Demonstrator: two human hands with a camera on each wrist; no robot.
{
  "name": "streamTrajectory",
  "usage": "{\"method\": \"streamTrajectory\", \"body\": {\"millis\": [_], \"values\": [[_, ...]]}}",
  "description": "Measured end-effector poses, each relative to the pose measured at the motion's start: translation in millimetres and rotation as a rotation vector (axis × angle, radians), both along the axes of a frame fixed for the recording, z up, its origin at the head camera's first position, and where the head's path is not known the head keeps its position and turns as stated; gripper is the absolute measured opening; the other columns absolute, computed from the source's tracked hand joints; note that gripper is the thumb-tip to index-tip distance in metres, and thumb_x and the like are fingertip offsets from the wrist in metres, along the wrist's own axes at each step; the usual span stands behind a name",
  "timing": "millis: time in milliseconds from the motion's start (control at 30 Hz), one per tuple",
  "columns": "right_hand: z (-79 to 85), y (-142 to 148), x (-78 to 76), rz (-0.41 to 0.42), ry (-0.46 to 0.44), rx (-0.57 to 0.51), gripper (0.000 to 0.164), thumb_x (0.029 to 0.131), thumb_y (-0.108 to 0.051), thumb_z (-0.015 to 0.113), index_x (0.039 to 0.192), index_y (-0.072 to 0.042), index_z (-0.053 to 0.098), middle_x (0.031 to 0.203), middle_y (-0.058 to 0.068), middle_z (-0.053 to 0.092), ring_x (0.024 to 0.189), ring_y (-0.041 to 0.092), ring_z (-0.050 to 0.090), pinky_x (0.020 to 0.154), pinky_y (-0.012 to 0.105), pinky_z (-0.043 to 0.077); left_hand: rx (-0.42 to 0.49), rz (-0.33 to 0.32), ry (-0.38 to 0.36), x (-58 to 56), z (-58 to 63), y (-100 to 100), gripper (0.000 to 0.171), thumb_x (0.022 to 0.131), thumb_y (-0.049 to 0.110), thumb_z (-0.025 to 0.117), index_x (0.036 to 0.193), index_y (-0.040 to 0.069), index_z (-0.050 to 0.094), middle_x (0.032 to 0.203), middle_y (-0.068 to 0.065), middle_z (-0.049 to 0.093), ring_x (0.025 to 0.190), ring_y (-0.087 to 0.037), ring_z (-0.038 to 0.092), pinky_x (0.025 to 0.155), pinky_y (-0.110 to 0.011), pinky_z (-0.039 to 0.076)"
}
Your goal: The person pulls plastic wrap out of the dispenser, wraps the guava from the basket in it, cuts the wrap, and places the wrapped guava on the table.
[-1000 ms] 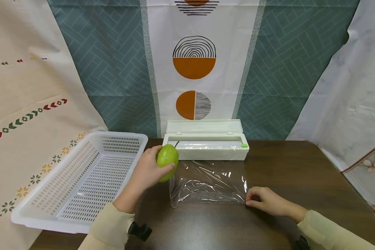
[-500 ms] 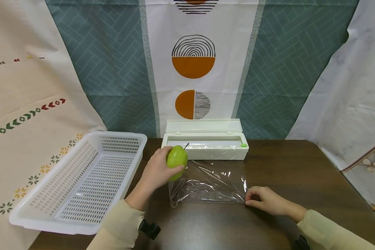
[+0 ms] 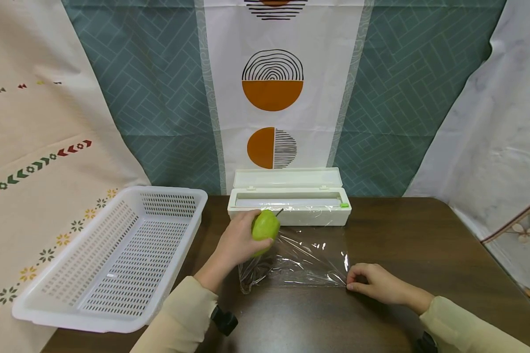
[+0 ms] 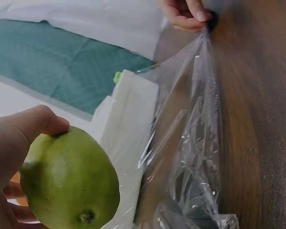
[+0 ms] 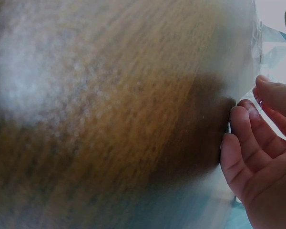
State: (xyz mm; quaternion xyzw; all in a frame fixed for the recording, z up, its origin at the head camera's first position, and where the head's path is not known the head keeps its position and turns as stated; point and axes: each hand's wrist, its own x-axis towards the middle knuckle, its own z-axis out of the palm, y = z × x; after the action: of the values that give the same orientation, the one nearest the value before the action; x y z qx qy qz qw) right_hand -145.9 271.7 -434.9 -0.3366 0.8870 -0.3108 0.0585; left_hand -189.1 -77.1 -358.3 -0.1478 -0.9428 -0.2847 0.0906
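A green pear (image 3: 266, 228) with a dark stem is gripped in my left hand (image 3: 239, 239), above the left part of a sheet of clear plastic wrap (image 3: 309, 264). In the left wrist view the pear (image 4: 71, 179) shows its blossom end, with the thumb on top. The wrap runs from a white dispenser box (image 3: 291, 215) toward me, crinkled along its left side. At its near right corner my right hand (image 3: 375, 283) pinches the wrap between thumb and fingertip. The right wrist view shows this hand (image 5: 264, 143) low at the table, its other fingers loosely curled.
A white perforated plastic basket (image 3: 185, 255) stands on the left of the dark wooden table (image 3: 397, 235). The dispenser's lid (image 3: 287, 177) is raised, and a small green slider (image 3: 344, 205) sits at its right end. Patterned cloths hang behind and at both sides.
My left hand has carried the pear to the right, from near the basket's edge to over the wrap. My right hand stays in place at the wrap's corner.
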Motion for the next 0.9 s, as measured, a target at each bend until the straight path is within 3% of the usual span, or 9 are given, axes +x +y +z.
{"method": "streamTrajectory", "body": {"millis": [267, 567, 900], "values": [[0.3, 0, -0.7, -0.006, -0.023, 0.007, 0.007, 0.089, -0.025, 0.066, 0.085, -0.020, 0.062, 0.084, -0.013, 0.059, 0.077, -0.004, 0.049, 0.064, 0.023, 0.045, -0.034, -0.088, 0.070, -8.8, -11.7, 12, 0.065, 0.068, 0.033, 0.079, 0.125, 0.012, 0.055, 0.106, -0.008, 0.058, 0.081, -0.018, 0.050, 0.061, -0.028, 0.042], [-1.5, 0, -1.0, -0.008, -0.036, 0.003, 0.008, 0.089, -0.025, 0.065, 0.086, -0.019, 0.062, 0.085, -0.013, 0.058, 0.077, -0.004, 0.049, 0.065, 0.022, 0.045, -0.125, -0.168, 0.163, -12.9, -16.4, 23, 0.065, 0.068, 0.032, 0.078, 0.124, 0.013, 0.054, 0.111, -0.008, 0.059, 0.085, -0.020, 0.054, 0.068, -0.031, 0.045], [-1.8, 0, -1.1, -0.010, -0.025, 0.004, 0.007, 0.089, -0.025, 0.065, 0.085, -0.019, 0.062, 0.084, -0.013, 0.058, 0.077, -0.005, 0.049, 0.064, 0.022, 0.045, -0.192, -0.219, 0.128, -15.2, -20.3, 34, 0.069, 0.068, 0.032, 0.079, 0.128, 0.013, 0.053, 0.121, -0.008, 0.058, 0.101, -0.026, 0.057, 0.082, -0.038, 0.049]]}}
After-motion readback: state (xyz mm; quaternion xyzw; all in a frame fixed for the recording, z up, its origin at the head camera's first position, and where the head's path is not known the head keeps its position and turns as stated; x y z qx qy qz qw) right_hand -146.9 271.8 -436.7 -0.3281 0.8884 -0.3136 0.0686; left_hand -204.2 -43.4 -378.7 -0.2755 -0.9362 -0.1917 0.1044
